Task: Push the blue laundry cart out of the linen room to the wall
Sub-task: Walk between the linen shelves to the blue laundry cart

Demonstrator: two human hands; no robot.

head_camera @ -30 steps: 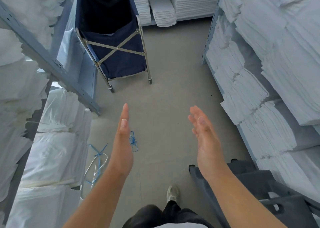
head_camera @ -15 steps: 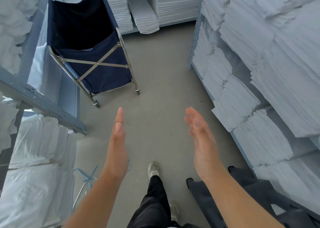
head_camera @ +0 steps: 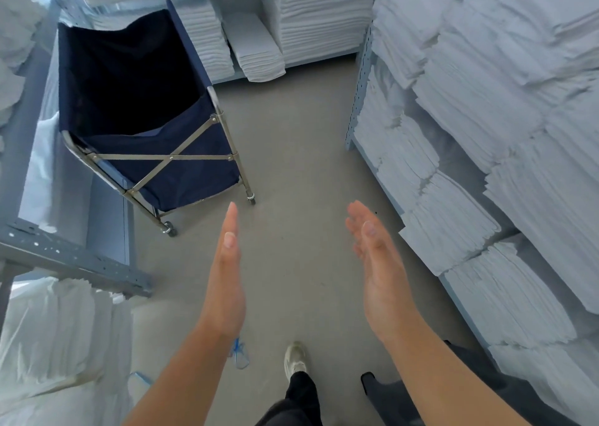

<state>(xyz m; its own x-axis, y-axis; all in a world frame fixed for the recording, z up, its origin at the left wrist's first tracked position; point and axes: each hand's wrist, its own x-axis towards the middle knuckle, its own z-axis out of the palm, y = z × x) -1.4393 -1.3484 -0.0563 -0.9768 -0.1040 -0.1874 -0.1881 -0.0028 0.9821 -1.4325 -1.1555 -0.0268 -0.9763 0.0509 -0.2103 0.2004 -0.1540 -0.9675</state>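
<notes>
The blue laundry cart (head_camera: 175,163), a dark navy cloth bag on a crossed metal frame with small castors, stands on the grey floor at the left, close against the left shelving. It looks empty inside. My left hand (head_camera: 227,270) is held flat and edge-on, fingers together and pointing forward, just below and right of the cart's nearest wheel, not touching it. My right hand (head_camera: 379,263) is held out with the palm facing left, fingers slightly spread, holding nothing.
Grey metal shelving (head_camera: 74,260) with bagged white linen lines the left; stacks of folded white linen (head_camera: 470,153) fill the right and back shelves. A dark plastic crate (head_camera: 389,396) sits at the lower right. Blue string (head_camera: 240,354) lies by my shoe (head_camera: 295,357).
I have stepped forward: the cart now appears larger and nearer to my hands. Both hands stay raised and empty in the same pose.
</notes>
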